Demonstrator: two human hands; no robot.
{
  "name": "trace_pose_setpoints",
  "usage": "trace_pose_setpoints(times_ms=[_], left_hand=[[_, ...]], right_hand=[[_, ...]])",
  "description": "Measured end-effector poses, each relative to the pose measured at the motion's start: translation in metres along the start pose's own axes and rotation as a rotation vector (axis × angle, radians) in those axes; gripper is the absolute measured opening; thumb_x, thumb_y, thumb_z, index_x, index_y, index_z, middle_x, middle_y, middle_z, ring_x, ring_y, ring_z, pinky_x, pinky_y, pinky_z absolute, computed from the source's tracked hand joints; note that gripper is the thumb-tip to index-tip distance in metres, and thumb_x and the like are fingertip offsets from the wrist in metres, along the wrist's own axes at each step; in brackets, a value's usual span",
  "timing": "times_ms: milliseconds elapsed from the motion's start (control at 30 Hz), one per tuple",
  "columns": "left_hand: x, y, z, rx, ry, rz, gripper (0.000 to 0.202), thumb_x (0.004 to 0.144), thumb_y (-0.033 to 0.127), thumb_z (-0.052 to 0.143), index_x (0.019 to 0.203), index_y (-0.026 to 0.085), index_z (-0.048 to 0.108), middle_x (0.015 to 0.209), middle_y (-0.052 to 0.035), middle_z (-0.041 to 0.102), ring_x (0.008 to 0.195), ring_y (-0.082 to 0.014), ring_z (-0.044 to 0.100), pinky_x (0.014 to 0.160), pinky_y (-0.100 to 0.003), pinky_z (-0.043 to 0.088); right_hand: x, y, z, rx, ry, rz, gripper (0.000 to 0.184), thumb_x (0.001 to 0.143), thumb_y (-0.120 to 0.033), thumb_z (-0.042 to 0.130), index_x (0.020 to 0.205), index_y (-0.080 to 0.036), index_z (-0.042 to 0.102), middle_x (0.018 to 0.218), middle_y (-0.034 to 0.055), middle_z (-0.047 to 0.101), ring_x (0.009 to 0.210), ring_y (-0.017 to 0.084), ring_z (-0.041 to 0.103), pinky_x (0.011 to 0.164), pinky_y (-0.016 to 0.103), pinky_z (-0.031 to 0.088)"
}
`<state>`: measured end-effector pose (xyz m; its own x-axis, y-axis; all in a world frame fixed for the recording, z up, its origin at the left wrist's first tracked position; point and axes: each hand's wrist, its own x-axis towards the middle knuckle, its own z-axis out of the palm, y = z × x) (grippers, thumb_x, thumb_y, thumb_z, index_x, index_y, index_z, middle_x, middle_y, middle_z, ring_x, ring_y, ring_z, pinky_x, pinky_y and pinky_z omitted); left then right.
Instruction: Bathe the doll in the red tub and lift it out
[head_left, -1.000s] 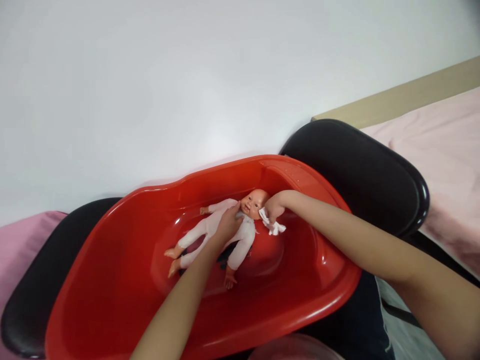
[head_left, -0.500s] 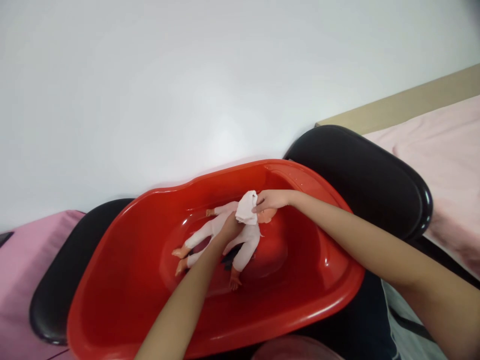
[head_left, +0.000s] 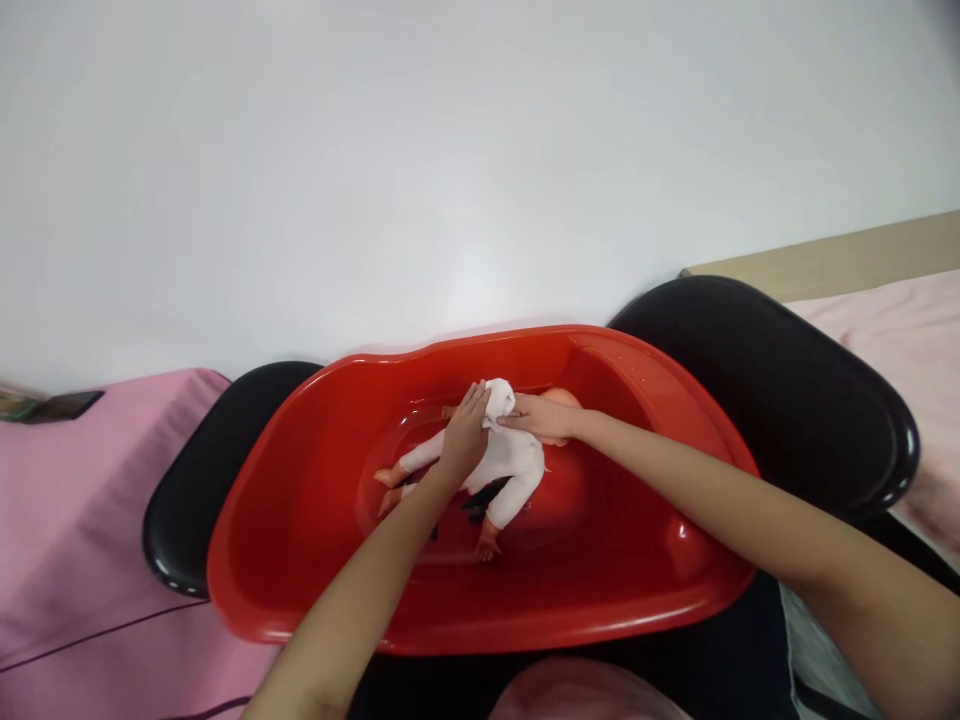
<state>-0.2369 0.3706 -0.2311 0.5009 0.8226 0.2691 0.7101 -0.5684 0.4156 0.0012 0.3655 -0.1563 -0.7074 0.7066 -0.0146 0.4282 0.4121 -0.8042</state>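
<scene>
A baby doll (head_left: 504, 466) in a white suit lies on its back in a red plastic tub (head_left: 315, 560), head toward the right. My left hand (head_left: 463, 438) rests flat on the doll's chest, fingers extended and touching a small white cloth (head_left: 498, 400). My right hand (head_left: 541, 417) reaches across the doll's head and pinches that cloth against the doll's face, which it hides. The doll's bare feet point left, and one arm hangs toward me.
The tub sits across two black seats (head_left: 780, 400), one showing at the left (head_left: 187, 520). A pink cover (head_left: 82, 520) lies at the left, a pale pink sheet (head_left: 900, 340) at the right. A plain white wall (head_left: 450, 150) stands behind.
My right hand carried the white cloth from beside the doll's cheek up over its face. My left hand slid up the chest to touch the cloth. My view shifted left.
</scene>
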Motion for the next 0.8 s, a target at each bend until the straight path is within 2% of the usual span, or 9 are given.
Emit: trace_pose_setpoints(times_ms=[67, 133, 200, 300, 433, 567, 667, 733, 800], left_hand=[[-0.003, -0.011, 0.001, 0.004, -0.022, 0.019, 0.072, 0.098, 0.003, 0.038, 0.169, 0.018, 0.041, 0.178, -0.0103, 0.041, 0.169, -0.0223, 0.03, 0.141, -0.052, 0.033], [-0.005, -0.016, 0.004, 0.01, -0.092, 0.036, 0.072, 0.098, 0.002, 0.036, 0.168, 0.015, 0.043, 0.178, -0.0122, 0.04, 0.169, -0.024, 0.031, 0.142, -0.053, 0.028], [-0.006, -0.015, 0.009, 0.001, -0.19, 0.058, 0.068, 0.099, 0.003, 0.036, 0.165, 0.013, 0.048, 0.176, -0.0147, 0.044, 0.167, -0.026, 0.035, 0.142, -0.052, 0.028], [-0.01, -0.009, 0.017, -0.006, -0.317, 0.129, 0.063, 0.1, 0.005, 0.038, 0.16, 0.013, 0.054, 0.173, -0.016, 0.048, 0.165, -0.0269, 0.04, 0.14, -0.051, 0.029], [-0.023, -0.022, 0.014, 0.023, -0.383, 0.191, 0.064, 0.1, 0.004, 0.037, 0.161, 0.016, 0.053, 0.175, -0.014, 0.046, 0.167, -0.0256, 0.035, 0.14, -0.052, 0.025], [-0.051, -0.062, -0.012, 0.084, -0.47, 0.176, 0.068, 0.098, 0.004, 0.036, 0.162, 0.019, 0.053, 0.176, -0.014, 0.044, 0.168, -0.0256, 0.034, 0.14, -0.051, 0.026], [-0.08, -0.095, -0.041, 0.089, -0.535, 0.09, 0.064, 0.095, 0.008, 0.049, 0.158, 0.019, 0.058, 0.174, -0.0154, 0.045, 0.167, -0.0283, 0.035, 0.14, -0.052, 0.025], [-0.096, -0.112, -0.059, 0.035, -0.52, -0.028, 0.064, 0.089, 0.012, 0.064, 0.153, 0.018, 0.063, 0.171, -0.0159, 0.05, 0.164, -0.0311, 0.04, 0.139, -0.05, 0.029], [-0.101, -0.118, -0.073, -0.034, -0.427, -0.173, 0.064, 0.086, 0.018, 0.072, 0.15, 0.02, 0.066, 0.163, -0.0155, 0.06, 0.157, -0.0333, 0.052, 0.133, -0.049, 0.039]], right_hand=[[0.001, 0.008, 0.005, -0.202, 0.004, 0.008, 0.059, 0.108, -0.059, 0.055, 0.154, -0.025, 0.064, 0.168, 0.0131, 0.054, 0.155, 0.031, 0.05, 0.132, 0.044, 0.036], [-0.001, 0.019, 0.008, -0.435, -0.015, 0.095, 0.079, 0.1, -0.06, 0.069, 0.167, -0.022, 0.05, 0.179, 0.0183, 0.036, 0.166, 0.038, 0.034, 0.137, 0.056, 0.026], [-0.002, 0.028, 0.011, -0.594, -0.084, 0.187, 0.1, 0.093, -0.057, 0.079, 0.173, -0.015, 0.037, 0.181, 0.0243, 0.028, 0.169, 0.043, 0.025, 0.136, 0.067, 0.02], [-0.003, 0.04, 0.017, -0.719, -0.223, 0.234, 0.099, 0.086, -0.047, 0.088, 0.169, -0.016, 0.044, 0.178, 0.0244, 0.034, 0.168, 0.044, 0.026, 0.135, 0.073, 0.016], [-0.003, 0.051, 0.023, -0.831, -0.241, 0.216, 0.089, 0.086, -0.036, 0.088, 0.165, -0.021, 0.051, 0.173, 0.0213, 0.045, 0.162, 0.043, 0.037, 0.134, 0.075, 0.016], [-0.004, 0.058, 0.024, -0.823, -0.195, 0.201, 0.087, 0.089, -0.038, 0.083, 0.167, -0.022, 0.048, 0.171, 0.0211, 0.047, 0.158, 0.042, 0.042, 0.133, 0.075, 0.019], [-0.004, 0.065, 0.025, -0.791, -0.184, 0.217, 0.087, 0.09, -0.04, 0.082, 0.168, -0.024, 0.047, 0.172, 0.0196, 0.046, 0.158, 0.044, 0.041, 0.133, 0.074, 0.018], [-0.003, 0.07, 0.026, -0.778, -0.181, 0.222, 0.085, 0.09, -0.04, 0.08, 0.168, -0.026, 0.048, 0.173, 0.018, 0.045, 0.16, 0.044, 0.038, 0.134, 0.074, 0.017], [-0.003, 0.073, 0.027, -0.777, -0.184, 0.222, 0.083, 0.091, -0.04, 0.08, 0.167, -0.026, 0.049, 0.174, 0.0176, 0.044, 0.161, 0.045, 0.036, 0.134, 0.075, 0.017]])
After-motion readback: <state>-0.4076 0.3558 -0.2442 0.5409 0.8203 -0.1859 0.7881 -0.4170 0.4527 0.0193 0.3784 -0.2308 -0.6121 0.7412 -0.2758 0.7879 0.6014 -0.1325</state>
